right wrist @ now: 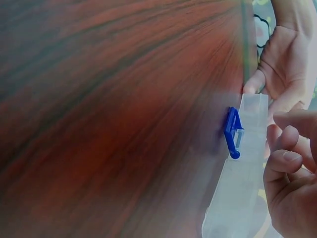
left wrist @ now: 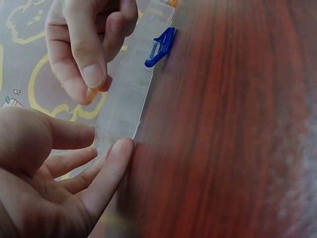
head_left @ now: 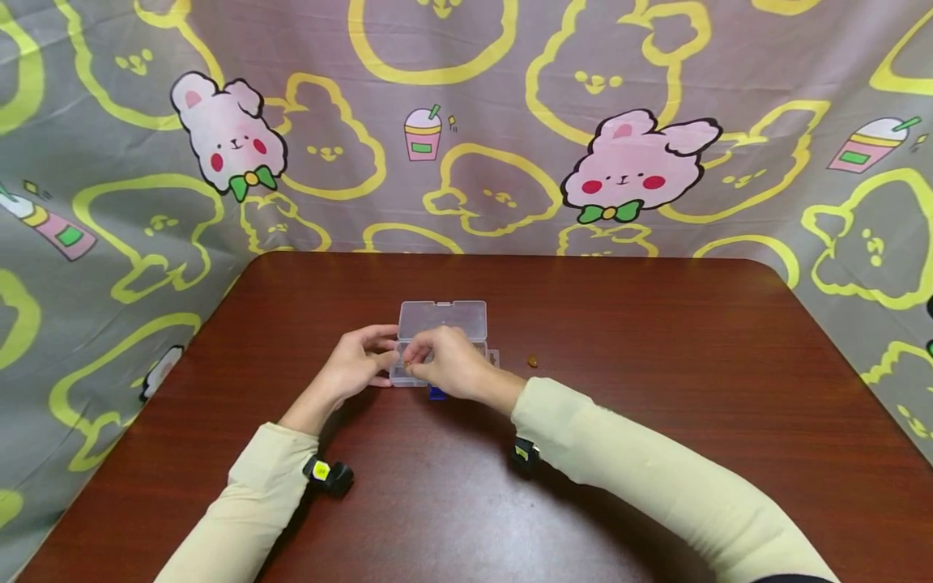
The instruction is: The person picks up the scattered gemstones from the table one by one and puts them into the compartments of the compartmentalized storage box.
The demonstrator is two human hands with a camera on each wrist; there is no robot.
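Note:
A clear plastic box point(head_left: 399, 379) lies on the table with its lid point(head_left: 442, 317) raised at the back. A blue clasp point(right wrist: 231, 133) hangs on its front side. My left hand point(head_left: 355, 362) holds the box's left end, with the little finger along the front corner and other fingers behind. Over the box, my right hand point(head_left: 448, 360) pinches a small amber piece point(left wrist: 91, 93) between thumb and fingertips. Most of that piece is covered by the fingers, and its kind cannot be told. The right hand hides part of the box's inside in the head view.
Another small amber-brown piece point(head_left: 532, 361) lies on the dark wooden table point(head_left: 656, 340), a little right of the box. Behind the table hangs a grey curtain point(head_left: 503, 121) printed with cartoon animals. Wrist cameras point(head_left: 331, 478) sit on both sleeves.

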